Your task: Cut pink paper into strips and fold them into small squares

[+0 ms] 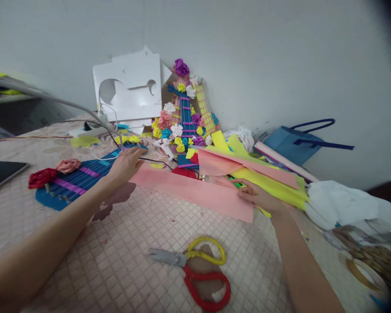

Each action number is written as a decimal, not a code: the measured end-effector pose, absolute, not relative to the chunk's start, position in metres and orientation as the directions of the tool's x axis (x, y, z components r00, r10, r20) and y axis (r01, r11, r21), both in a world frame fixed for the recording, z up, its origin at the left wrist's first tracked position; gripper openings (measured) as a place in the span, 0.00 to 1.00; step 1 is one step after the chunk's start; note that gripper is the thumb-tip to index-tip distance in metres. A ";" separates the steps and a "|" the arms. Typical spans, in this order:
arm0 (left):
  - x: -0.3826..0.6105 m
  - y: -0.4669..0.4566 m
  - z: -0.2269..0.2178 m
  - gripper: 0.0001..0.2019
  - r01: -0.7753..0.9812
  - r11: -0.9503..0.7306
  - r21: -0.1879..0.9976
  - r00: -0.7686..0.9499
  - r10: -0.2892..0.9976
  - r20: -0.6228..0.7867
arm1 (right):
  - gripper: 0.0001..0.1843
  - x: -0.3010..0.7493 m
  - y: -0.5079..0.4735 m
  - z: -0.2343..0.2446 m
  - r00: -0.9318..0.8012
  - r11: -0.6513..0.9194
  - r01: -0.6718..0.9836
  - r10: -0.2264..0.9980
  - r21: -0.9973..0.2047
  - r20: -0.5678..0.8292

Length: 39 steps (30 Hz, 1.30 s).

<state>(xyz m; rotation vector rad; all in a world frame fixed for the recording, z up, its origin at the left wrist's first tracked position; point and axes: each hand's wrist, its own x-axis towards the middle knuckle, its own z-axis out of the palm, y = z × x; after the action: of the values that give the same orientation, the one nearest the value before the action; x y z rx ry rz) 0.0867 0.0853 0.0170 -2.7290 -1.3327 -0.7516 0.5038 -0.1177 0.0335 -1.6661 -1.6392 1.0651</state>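
My left hand (127, 164) lies palm down, fingers stretched, over the neck end of a blue paper guitar (99, 167), close to the left end of a pink paper strip (195, 191). The guitar has purple bands, white strings and a red and a pink paper flower. At the strip's right end is my right hand (259, 196), fingers apart and the thumb side touching the paper. Its index finger reaches toward a small green object (237, 184). Scissors (179, 259) with one yellow and one red handle lie nearer me, blades pointing left.
Behind the strip are folded pink (263, 167) and yellow paper (280, 193), a glue gun (164, 148) and flower-covered guitars (186, 113). A phone (4, 174) lies left; a power strip (87, 130) trails cables. Right are a blue bag (291, 143), white plastic (348, 204) and tape (365, 274).
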 end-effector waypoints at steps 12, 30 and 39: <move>0.120 0.046 -0.009 0.13 0.280 -0.942 0.182 0.886 0.327 0.328 | 0.17 0.501 -0.114 0.024 -0.066 -0.073 0.500 0.990 -0.863 -0.122; 0.106 0.056 0.009 0.11 0.374 -0.920 0.116 0.878 0.392 0.275 | 0.22 0.490 -0.114 0.019 -0.059 -0.112 0.383 0.988 -0.917 -0.145; 0.100 0.051 0.020 0.09 0.504 -0.830 0.238 0.825 0.544 0.151 | 0.21 0.489 -0.120 0.026 -0.033 -0.065 0.389 0.996 -0.919 -0.084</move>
<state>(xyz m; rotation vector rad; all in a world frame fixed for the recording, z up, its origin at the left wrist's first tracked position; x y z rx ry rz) 0.1004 0.0508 0.0205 -3.1801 -0.9220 -0.3571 0.4893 -0.1200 0.0258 -1.5347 -1.5001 1.0888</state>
